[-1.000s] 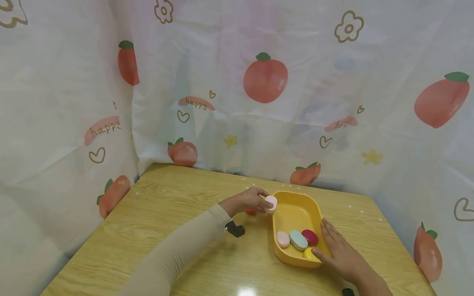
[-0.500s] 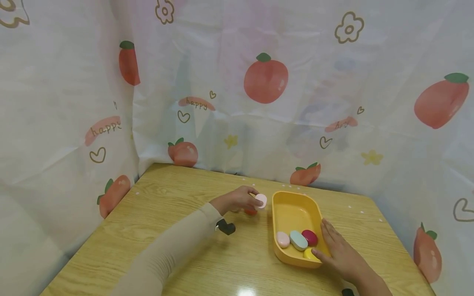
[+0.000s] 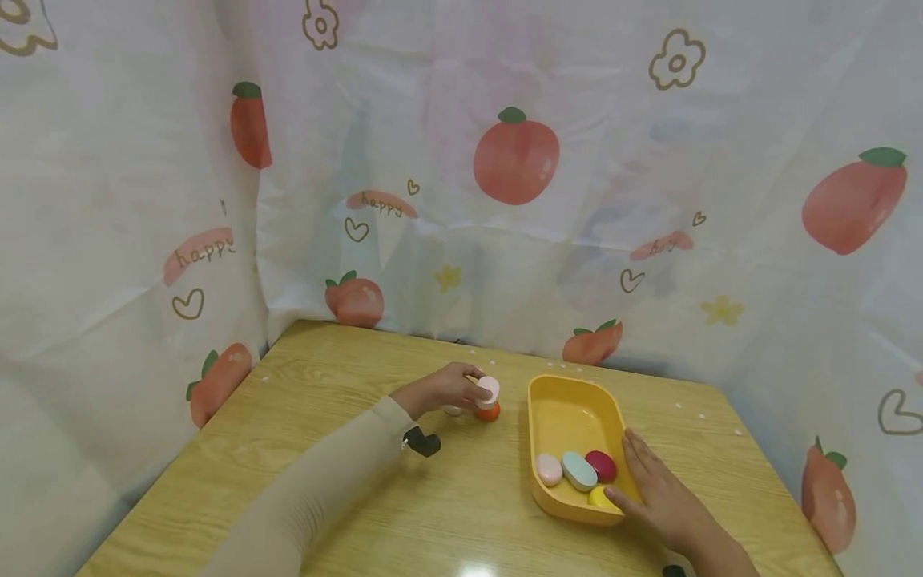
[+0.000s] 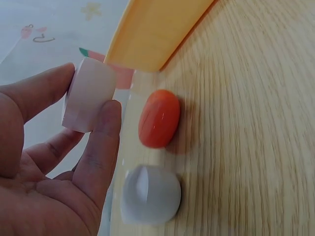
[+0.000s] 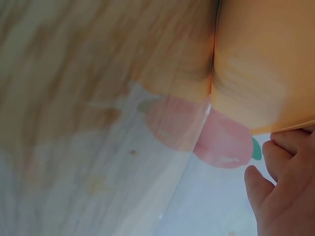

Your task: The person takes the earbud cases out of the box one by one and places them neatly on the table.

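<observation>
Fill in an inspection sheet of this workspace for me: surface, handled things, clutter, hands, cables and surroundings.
Surface: brown wood-grain table.
Job's things: pale pink rounded block, lifted; glossy orange-red oval and white rounded block on the table; yellow plastic-looking tray holding pale pink oval, pale blue-green oval, dark red oval and bright yellow rounded piece.
Clutter: small white flecks towards the table's far side.
Hands: left hand pinches the lifted block; right hand rests against the tray's side.
Cables: nothing certain seen.
Surroundings: white hanging sheet printed with red fruit, flowers and hearts.
</observation>
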Demonstrator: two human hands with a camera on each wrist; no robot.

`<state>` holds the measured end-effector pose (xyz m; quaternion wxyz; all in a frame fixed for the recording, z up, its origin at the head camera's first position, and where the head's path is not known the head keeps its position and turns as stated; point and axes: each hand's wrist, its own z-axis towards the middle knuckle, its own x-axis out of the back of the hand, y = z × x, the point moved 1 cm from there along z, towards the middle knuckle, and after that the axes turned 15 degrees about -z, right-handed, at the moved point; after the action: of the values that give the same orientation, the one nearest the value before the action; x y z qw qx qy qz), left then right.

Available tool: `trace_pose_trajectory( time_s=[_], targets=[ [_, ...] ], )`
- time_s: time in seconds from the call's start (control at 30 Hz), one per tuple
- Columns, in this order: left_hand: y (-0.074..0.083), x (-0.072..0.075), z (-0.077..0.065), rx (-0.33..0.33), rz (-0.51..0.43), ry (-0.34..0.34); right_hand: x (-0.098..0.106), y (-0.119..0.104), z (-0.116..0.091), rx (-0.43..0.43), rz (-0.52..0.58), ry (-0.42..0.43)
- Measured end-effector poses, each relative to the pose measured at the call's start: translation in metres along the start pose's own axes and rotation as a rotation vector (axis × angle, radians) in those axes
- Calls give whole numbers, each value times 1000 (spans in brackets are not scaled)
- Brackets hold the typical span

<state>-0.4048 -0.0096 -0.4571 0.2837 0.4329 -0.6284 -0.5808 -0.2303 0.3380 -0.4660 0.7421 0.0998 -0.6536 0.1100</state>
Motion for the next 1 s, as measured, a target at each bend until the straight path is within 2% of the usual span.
trace_pose_trajectory(
  time_s=[0.4,0.77,1.0],
  targets=[
    [4,39,-11,18,-27,64,1,0,-2,9,-4,12],
    [-5,58,-13,12,-80,101,-1,2,-2,20,-15,39],
    [-7,74,-20,27,-70,132,-1,2,0,-8,7,3]
  ],
)
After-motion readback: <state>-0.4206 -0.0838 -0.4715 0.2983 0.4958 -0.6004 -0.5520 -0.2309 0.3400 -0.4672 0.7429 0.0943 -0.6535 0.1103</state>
